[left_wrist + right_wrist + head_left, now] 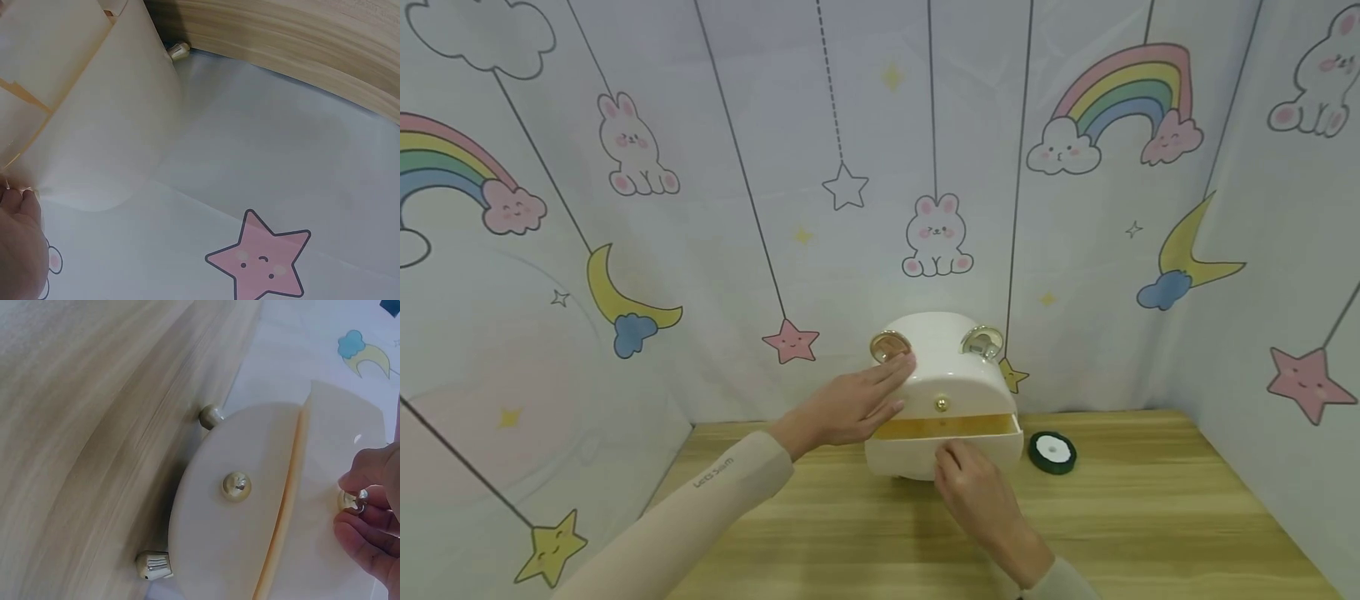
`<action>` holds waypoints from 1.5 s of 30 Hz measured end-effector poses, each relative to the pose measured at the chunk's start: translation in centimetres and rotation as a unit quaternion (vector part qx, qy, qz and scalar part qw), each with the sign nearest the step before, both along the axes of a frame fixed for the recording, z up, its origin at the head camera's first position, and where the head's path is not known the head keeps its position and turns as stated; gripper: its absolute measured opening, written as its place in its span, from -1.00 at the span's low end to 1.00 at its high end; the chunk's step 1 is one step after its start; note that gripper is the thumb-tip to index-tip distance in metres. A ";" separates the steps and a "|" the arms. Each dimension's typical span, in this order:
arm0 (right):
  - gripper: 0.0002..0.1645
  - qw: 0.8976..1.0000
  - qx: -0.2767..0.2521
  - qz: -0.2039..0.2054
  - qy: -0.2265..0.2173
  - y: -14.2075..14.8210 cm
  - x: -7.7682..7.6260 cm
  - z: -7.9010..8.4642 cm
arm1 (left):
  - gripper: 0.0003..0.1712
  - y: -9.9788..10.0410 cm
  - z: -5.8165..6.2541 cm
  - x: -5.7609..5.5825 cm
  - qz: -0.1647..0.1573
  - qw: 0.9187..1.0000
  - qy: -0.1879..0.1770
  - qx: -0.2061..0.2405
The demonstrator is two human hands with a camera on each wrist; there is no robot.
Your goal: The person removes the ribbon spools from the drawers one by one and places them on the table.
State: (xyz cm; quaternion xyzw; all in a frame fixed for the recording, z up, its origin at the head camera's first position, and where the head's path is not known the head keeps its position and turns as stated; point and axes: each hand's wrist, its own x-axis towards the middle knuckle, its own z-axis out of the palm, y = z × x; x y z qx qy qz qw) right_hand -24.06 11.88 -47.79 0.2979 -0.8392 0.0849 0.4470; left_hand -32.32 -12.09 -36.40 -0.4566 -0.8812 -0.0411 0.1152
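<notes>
A white rounded drawer box (943,354) with gold knobs and two gold-rimmed ears stands against the backdrop. Its drawer (895,457) below the upper knob (942,403) is pulled partly out, showing a yellowish inside. My left hand (857,404) rests with straight fingers on the box's upper left, near one ear; in the left wrist view that hand (22,250) appears at the edge. With thumb and fingertips my right hand (976,492) pinches the drawer's knob (351,501). Another knob (236,486) shows on the closed lower drawer front (209,506).
Right of the box lies a dark green spool with a white centre (1052,452). Gold feet (154,565) hold the box above the wooden tabletop (1150,508). A printed cloth backdrop (850,275) surrounds the table's back and sides.
</notes>
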 end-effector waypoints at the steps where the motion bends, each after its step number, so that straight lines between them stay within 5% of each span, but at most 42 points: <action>1: -0.75 1.000 0.000 0.000 -0.001 0.0 0.1 0.0 | -0.23 0.0 0.0 0.0 0.000 1.000 0.000 0.001; 10: -0.88 1.000 -0.001 0.026 0.010 0.2 0.9 -0.2 | -0.23 0.0 0.0 0.0 0.004 1.000 -0.008 -0.005; 16: -0.51 0.999 -0.003 0.038 0.013 0.3 1.8 -0.2 | -0.23 0.0 0.0 0.0 0.004 1.000 -0.005 -0.008; 21: -0.90 0.999 0.000 0.043 -0.005 0.3 2.6 -0.1 | -0.22 -0.1 0.0 0.0 0.003 1.000 -0.002 -0.007; 25: -0.89 0.999 0.002 0.046 -0.003 0.3 3.1 -0.1 | -0.21 -0.1 0.1 0.0 0.001 1.000 0.002 -0.007; 31: -0.44 0.998 -0.005 0.057 0.026 0.4 3.6 0.0 | -0.21 -0.1 0.4 0.0 0.000 1.000 0.011 -0.018; 45: -0.44 0.997 -0.017 0.057 0.050 0.5 4.6 0.0 | -0.20 0.0 0.5 -0.1 0.008 0.999 0.013 -0.038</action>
